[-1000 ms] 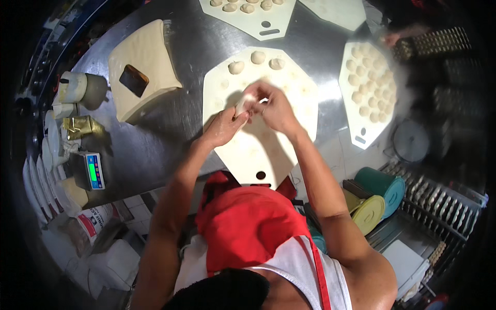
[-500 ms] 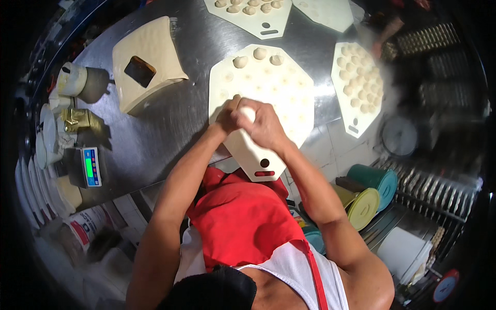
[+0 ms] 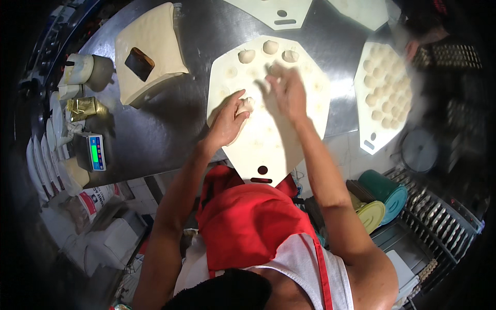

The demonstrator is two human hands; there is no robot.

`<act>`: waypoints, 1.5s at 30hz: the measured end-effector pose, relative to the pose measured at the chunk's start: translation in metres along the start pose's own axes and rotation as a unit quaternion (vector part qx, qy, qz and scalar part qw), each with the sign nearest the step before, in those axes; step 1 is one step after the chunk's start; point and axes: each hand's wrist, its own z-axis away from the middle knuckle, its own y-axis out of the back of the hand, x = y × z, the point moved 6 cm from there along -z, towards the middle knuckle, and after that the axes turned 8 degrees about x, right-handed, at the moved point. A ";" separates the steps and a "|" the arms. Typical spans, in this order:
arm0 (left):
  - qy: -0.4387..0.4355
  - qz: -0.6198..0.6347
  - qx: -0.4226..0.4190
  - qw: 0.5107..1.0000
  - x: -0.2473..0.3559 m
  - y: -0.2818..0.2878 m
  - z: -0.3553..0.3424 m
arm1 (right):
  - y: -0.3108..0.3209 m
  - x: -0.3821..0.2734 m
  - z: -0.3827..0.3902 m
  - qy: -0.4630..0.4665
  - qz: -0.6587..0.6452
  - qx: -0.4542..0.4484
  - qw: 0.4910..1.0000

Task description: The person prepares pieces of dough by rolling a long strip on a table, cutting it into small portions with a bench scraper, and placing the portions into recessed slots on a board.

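"Right hand (image 3: 293,98) and left hand (image 3: 227,121) had drawn apart, the right toward the far end of the white board (image 3: 302,121)."
"Holding anything?"
"Blurred; I couldn't tell. The left cupped a dough piece (image 3: 246,106) over the board's left half."
"Done so far?"
"Three dough balls (image 3: 270,47) at the board's far end; many ring marks (image 3: 225,92) lay uncovered."

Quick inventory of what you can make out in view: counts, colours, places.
Steel table: one, silver, upper half
Middle board: one, cream, centre
Dough balls: three, pale, middle board's far end
Dough piece: one, pale, in left hand
Side board: one, cream, right, bearing many pale balls
Far boards: two, pale, top
Dough slab: one, pale, upper left
Dark rectangle: one, on slab
Gold packet: one, left
Scale: one, blue-fronted, left
Tubs: teal, yellow, lower right
Apron: one, red, lower centre
Left hand: one, holding dough
Right hand: one, over middle board
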 end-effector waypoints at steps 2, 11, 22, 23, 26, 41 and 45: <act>-0.020 0.019 0.012 1.000 0.009 0.000 0.004 | -0.011 -0.021 0.034 -0.018 -0.017 -0.135 0.991; -0.082 -0.219 -0.072 0.970 0.071 0.007 0.044 | -0.006 -0.070 0.086 -0.028 0.041 -0.193 0.980; -0.031 -0.235 0.008 0.971 -0.041 0.023 -0.009 | -0.034 -0.113 0.088 0.092 -0.017 -0.216 0.972; 0.015 -0.196 -0.003 0.981 -0.013 0.012 -0.005 | -0.024 -0.078 0.061 0.049 -0.036 -0.153 0.986; -0.002 -0.120 -0.008 0.993 -0.019 0.016 0.011 | -0.034 -0.040 -0.001 0.154 0.043 -0.041 0.986; 0.138 0.160 0.028 0.977 0.013 0.024 0.051 | 0.005 -0.020 -0.046 0.045 0.131 -0.041 0.990; 0.117 0.116 -0.006 0.986 0.036 0.024 0.045 | -0.010 -0.029 0.011 -0.032 -0.039 -0.212 0.976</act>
